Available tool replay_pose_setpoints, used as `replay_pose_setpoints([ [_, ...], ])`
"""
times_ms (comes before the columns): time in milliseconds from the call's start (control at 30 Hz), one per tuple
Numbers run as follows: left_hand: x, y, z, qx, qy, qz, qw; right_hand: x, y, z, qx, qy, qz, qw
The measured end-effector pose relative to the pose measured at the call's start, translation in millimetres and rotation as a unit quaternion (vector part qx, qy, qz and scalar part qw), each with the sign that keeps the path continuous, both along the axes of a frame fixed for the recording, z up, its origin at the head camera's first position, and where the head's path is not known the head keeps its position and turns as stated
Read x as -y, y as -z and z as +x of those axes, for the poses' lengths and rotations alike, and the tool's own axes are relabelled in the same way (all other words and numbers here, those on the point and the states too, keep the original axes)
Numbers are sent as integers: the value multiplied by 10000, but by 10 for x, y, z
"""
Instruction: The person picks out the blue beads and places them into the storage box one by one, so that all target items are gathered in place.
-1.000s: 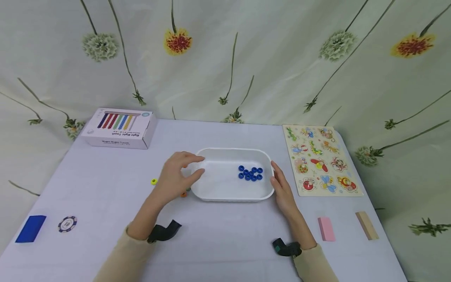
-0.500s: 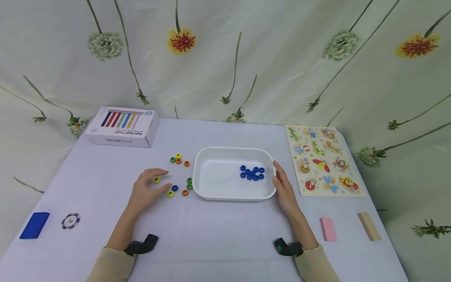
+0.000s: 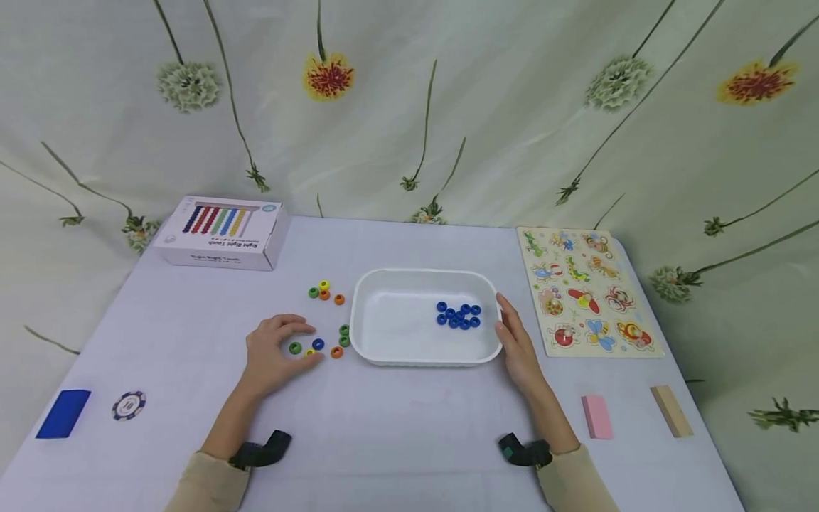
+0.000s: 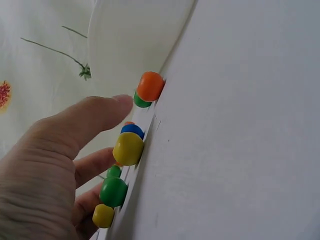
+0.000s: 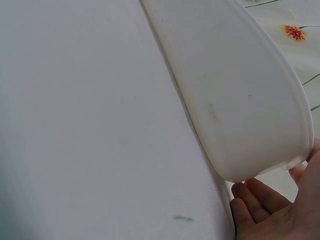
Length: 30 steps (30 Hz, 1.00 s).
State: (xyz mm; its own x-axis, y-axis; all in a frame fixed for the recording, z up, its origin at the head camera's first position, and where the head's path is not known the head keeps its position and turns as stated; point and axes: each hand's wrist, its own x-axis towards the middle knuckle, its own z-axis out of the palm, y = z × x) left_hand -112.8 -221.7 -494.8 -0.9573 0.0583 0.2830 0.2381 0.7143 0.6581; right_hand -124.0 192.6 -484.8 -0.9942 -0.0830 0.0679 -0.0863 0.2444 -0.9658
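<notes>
In the head view my left hand [image 3: 271, 355] hovers around loose beads left of the tray, thumb and fingers spread apart. A blue bead [image 3: 318, 343] and a partly covered yellow bead [image 3: 310, 353] lie by its thumb, and a green bead [image 3: 295, 348] lies inside the curve of the hand. The left wrist view shows another yellow bead [image 4: 103, 216] close to the fingers; nothing is pinched. My right hand [image 3: 520, 352] holds the right end of the white tray [image 3: 384, 355], thumb and index finger at its rim. Several blue beads [image 3: 459, 315] sit in the tray's right half.
Further beads, including an orange bead [image 3: 336, 352], lie beside the tray. Around them are a boxed toy [image 3: 220, 235], an insect picture board [image 3: 585, 291], a pink block [image 3: 597, 417], a wooden block [image 3: 672, 411], a poker chip [image 3: 129, 405] and a blue block [image 3: 64, 413].
My left hand has left the tray's left end, moved left to the loose beads, then shifted slightly nearer and right. The right hand stays at the tray, whose beads look the same.
</notes>
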Motion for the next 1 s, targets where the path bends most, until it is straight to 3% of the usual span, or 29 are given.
replay_pose_setpoints([
  [300,-58,47,-19,-473,-131,-369,9981,-16,0,7,-18,1,-11,10000],
  [500,-84,57,-31,-549,-213,-470,9972,-21,-2,9,4,49,-23,10000],
  [633,-95,19,-33,-399,-254,-372,9982,-18,3,7,-24,11,-14,10000],
  [767,-139,-168,-33,-131,-277,-119,9995,-1,-12,14,0,-6,-60,10000],
  [867,-230,-433,-52,43,-165,71,9998,5,-24,17,-24,-62,-79,9999],
  [1000,-453,-826,-144,373,288,601,9971,1,-20,19,-53,-103,-57,9999],
])
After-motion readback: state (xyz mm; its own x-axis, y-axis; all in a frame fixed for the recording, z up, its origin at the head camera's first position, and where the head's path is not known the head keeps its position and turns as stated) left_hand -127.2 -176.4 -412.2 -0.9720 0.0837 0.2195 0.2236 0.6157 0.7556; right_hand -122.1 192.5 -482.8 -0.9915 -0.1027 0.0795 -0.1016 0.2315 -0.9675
